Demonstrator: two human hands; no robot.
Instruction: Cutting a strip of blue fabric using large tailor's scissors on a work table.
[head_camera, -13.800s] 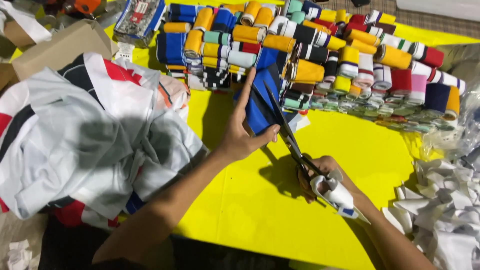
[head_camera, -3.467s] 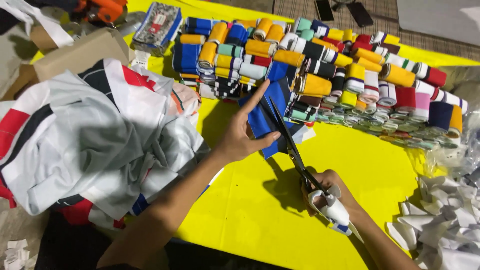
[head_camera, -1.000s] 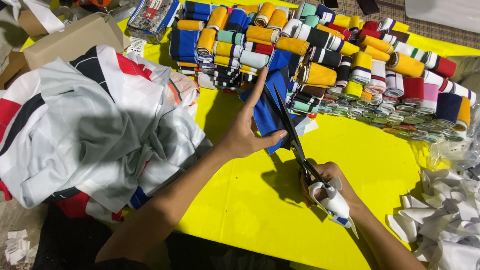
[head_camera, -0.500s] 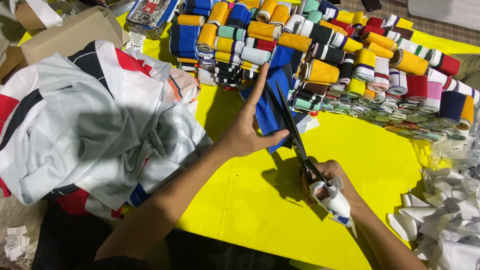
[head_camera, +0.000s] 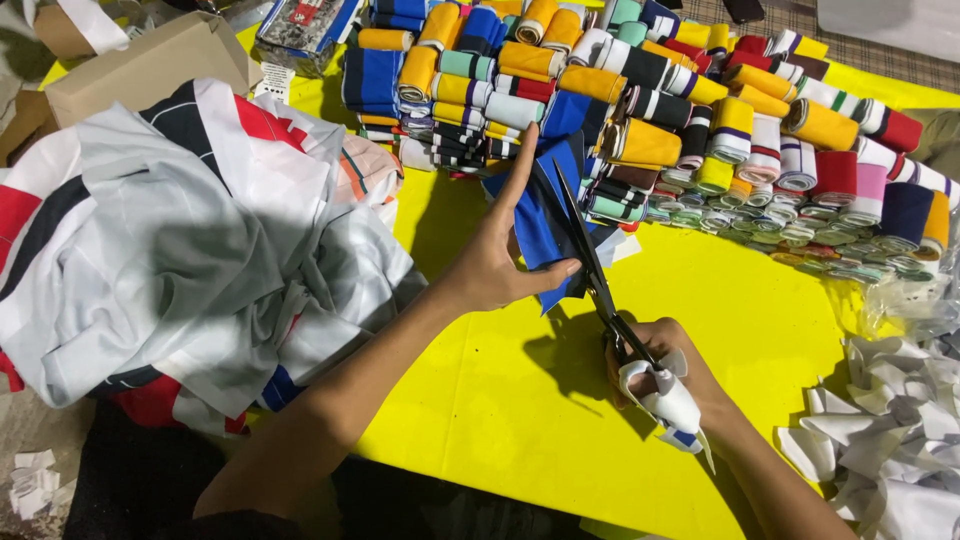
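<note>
My left hand (head_camera: 497, 262) holds a piece of blue fabric (head_camera: 540, 225) upright over the yellow table (head_camera: 500, 400), thumb and fingers pinching it. My right hand (head_camera: 660, 372) grips a pair of dark scissors (head_camera: 590, 260) by handles wrapped in white cloth. The blades run up along the right side of the blue fabric and look nearly closed on it.
Rows of rolled coloured fabric bands (head_camera: 640, 90) fill the back of the table. A heap of white, grey, red and black cloth (head_camera: 190, 250) lies at the left. A cardboard box (head_camera: 140, 65) sits at the back left. White fabric scraps (head_camera: 890, 440) pile up at the right.
The blades have stayed along the blue fabric while both hands kept their grip. The view has shifted slightly; the hands sit about where they were.
</note>
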